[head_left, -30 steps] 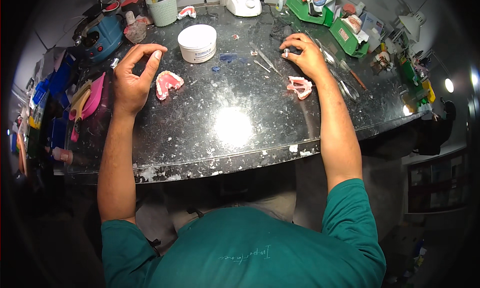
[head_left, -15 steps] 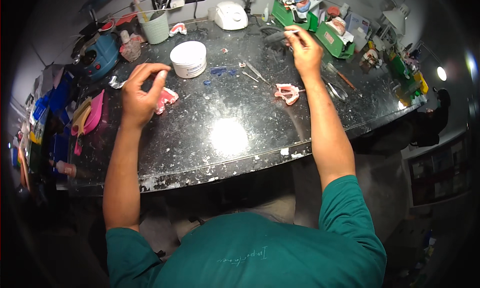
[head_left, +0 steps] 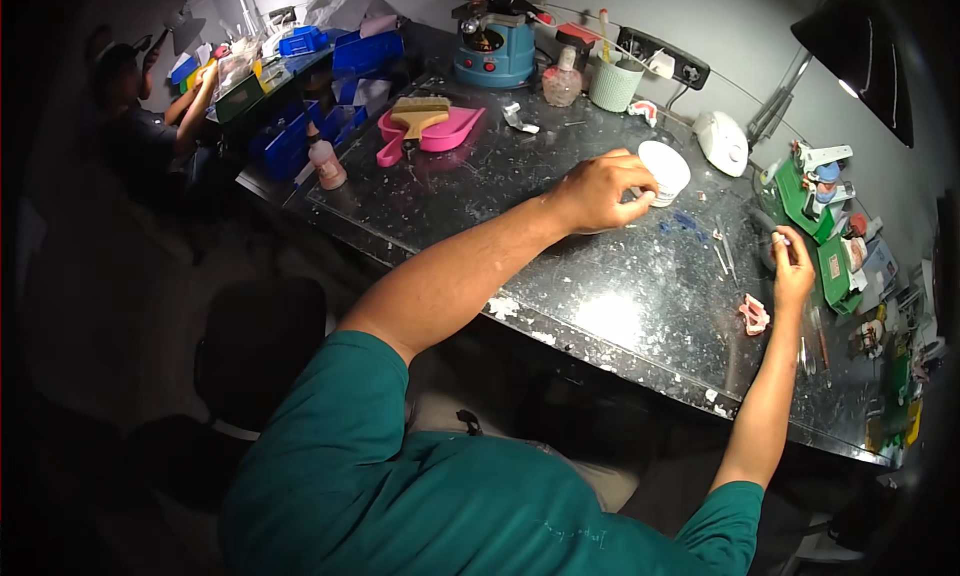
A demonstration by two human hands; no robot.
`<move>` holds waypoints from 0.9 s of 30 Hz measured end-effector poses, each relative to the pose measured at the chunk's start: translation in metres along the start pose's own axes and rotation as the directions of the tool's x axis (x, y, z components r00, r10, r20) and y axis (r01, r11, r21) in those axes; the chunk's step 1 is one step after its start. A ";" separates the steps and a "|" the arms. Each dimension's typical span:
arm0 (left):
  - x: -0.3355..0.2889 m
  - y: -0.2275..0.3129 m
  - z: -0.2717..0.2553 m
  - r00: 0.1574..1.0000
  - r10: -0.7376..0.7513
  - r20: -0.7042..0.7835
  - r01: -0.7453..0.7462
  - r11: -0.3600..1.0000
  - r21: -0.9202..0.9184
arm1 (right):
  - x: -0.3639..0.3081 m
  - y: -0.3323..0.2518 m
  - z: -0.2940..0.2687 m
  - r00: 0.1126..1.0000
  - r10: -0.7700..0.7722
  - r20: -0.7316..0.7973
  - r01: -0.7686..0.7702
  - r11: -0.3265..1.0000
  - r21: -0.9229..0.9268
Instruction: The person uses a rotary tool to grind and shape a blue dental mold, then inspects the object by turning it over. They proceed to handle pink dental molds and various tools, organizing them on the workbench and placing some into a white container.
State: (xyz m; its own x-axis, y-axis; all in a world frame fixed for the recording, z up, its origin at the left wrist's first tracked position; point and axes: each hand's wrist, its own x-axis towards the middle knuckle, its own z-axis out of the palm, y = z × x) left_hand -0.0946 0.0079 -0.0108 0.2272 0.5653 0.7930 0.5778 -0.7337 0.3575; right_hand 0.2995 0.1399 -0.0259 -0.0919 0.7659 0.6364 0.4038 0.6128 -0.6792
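Observation:
My left hand is bent over the bench beside a white tub, thumb and forefinger tips close together. Whether anything sits between them cannot be made out. At the right, my right hand is raised with its fingertips pinched on something small and whitish, too small to name. Behind it runs a thick dark hose or loop. A pink, horseshoe-shaped dental piece lies on the bench left of my right forearm. Slim metal hand tools and blue scraps lie between my hands.
On the dark bench stand a blue machine, a ribbed cup and a white device. A brush rests on a pink dustpan. Green bins line the right. Another person sits far left.
The view has swung left, bringing in another person and the dustpan. My left hand is now beside the tub, and the red-and-white piece near it is out of sight. My right hand stays raised, pinching.

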 end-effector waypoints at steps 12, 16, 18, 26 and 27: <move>0.002 -0.002 -0.008 0.998 -0.052 0.045 0.055 0.995 -0.081 | -0.007 0.010 -0.004 0.960 0.166 0.227 -0.080 0.935 -0.347; 0.002 -0.004 -0.004 0.996 -0.068 0.055 0.074 0.991 -0.110 | -0.009 0.015 -0.007 0.938 0.207 0.278 -0.106 0.934 -0.341; 0.004 -0.004 -0.007 0.990 -0.118 0.072 0.126 0.984 -0.127 | -0.009 0.013 -0.005 0.936 0.211 0.281 -0.109 0.934 -0.339; 0.000 -0.013 -0.013 0.984 -0.172 0.050 0.176 0.981 -0.085 | -0.012 0.015 0.000 0.942 0.143 0.304 -0.014 0.920 -0.391; -0.001 -0.015 -0.013 0.984 -0.175 0.033 0.177 0.979 -0.098 | -0.014 0.002 0.003 0.942 0.158 0.297 -0.010 0.896 -0.444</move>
State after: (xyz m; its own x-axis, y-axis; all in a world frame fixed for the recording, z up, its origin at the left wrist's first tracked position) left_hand -0.1135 0.0136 -0.0106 0.1487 0.6969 0.7016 0.5293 -0.6554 0.5388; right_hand 0.2987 0.1309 -0.0369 -0.2929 0.8758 0.3836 0.7666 0.4549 -0.4531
